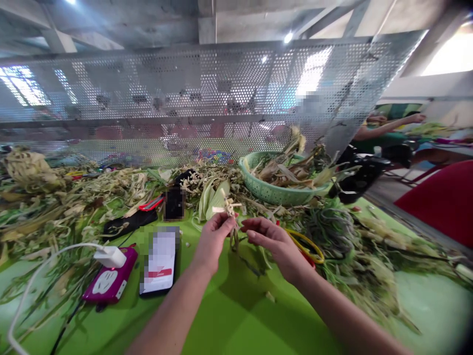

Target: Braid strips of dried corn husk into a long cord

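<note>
Bundle (229, 208) of knotted straw-coloured dried husk, stubby-ended, dark strands (249, 266) trailing; pinched in grip of left hand (217, 231) above smooth green counter (236, 325). Right hand (275, 242) curled just beside; its grip, cannot tell.

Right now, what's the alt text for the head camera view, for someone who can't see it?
A person's left hand pinches a small pale knotted plant-fibre piece above a bright green tabletop, the right hand close beside it. Around them are loose plant strips, a round green plastic basket, a purple block-shaped socket and a lit phone.
</note>
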The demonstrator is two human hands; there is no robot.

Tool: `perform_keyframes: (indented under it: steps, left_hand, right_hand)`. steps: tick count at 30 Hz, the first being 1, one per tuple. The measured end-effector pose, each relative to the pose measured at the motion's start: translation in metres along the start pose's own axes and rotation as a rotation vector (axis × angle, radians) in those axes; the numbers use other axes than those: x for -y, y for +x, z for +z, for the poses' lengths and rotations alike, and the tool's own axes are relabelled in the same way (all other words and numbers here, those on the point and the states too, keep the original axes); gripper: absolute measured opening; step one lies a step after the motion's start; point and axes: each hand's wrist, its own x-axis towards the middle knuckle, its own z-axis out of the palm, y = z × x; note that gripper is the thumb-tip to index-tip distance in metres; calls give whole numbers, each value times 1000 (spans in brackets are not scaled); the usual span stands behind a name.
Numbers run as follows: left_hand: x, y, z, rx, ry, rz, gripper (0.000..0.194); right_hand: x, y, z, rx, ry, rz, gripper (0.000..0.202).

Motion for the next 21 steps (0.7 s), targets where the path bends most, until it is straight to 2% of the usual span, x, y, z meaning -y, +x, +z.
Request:
perform_keyframes:
  steps: [2,8,14,21]
  left_hand:
    - [1,1,-1,-16,-16,-11,31]
    - [4,2,-3,-17,0,-29,32]
    - [1,1,0,-26,-31,5,26]
    - [-5,-3,6,26,-69,25,21]
  right_hand:
    - [0,-2,3,44,-22,6,31]
    - [1,-3,2,5,-160,-27,25]
    - [-4,-2,6,168,-225,-2,27]
    - [-9,0,-2,152,-409,31,27]
